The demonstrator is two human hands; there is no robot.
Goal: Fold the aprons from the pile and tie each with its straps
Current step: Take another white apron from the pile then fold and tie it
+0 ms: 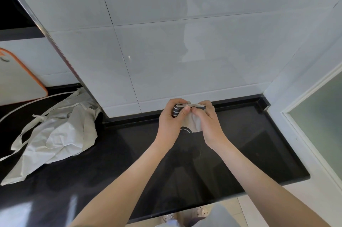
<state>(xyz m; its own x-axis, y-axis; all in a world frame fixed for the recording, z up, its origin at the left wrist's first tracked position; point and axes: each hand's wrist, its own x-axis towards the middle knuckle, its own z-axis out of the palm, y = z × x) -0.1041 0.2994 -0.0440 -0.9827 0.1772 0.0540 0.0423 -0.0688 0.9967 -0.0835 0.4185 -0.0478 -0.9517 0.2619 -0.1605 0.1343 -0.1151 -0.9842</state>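
Note:
A small folded apron bundle [191,123], beige with a dark striped part, is held up above the black counter near the back wall. My left hand [172,117] grips its dark striped left end. My right hand [205,117] grips its right side, with a beige strap [192,105] running across the top between both thumbs. A crumpled off-white apron [55,134] with loose straps lies in a heap on the counter at the left.
The black glossy counter [240,152] ends at a front edge below and at a white door frame [303,115] on the right. A white cutting board with an orange rim [20,82] leans at the far left. Tiled wall stands behind.

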